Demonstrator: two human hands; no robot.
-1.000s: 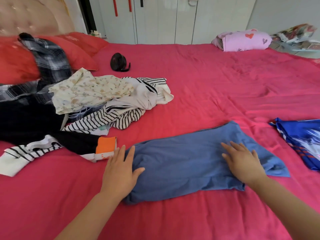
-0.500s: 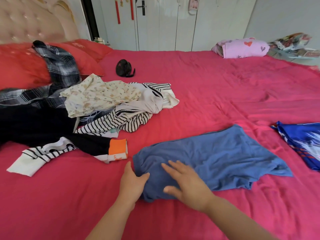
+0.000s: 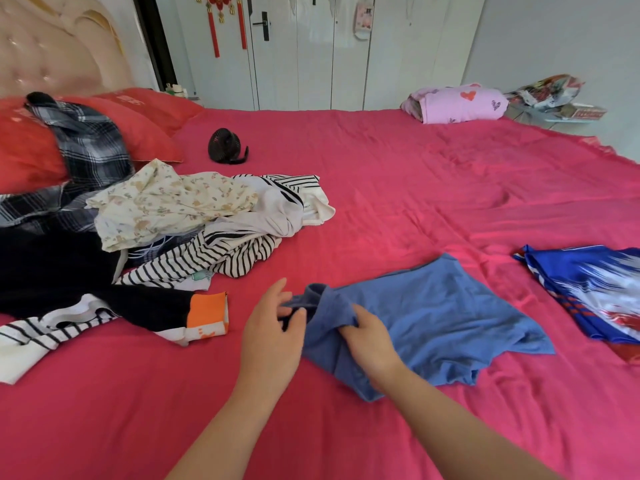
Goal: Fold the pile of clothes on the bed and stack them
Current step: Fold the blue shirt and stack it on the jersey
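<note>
Currently mid-fold, with one garment in work. Red bed (image 3: 415, 188) across the whole frame. Unfolded pile (image 3: 173, 216) at left centre, with stripes, checks and cream print tangled together, well apart from both hands. Blue top (image 3: 433, 317) at lower centre, flat toward the right, bunched and raised at its left end. Blue-white garment (image 3: 595, 292) at the right edge, laid flat, apart from the blue top. Left hand (image 3: 270, 341) at lower centre, pinching the raised left corner between thumb and fingers. Right hand (image 3: 370, 341) just beside it, with fingers curled round a gathered fold of the same cloth. Probably lifting that end to carry it over toward the right. Next: keep both grips, draw the end across, match the edges, smooth flat, then likely stack with the blue-white garment. Most of the pile not yet folded.
</note>
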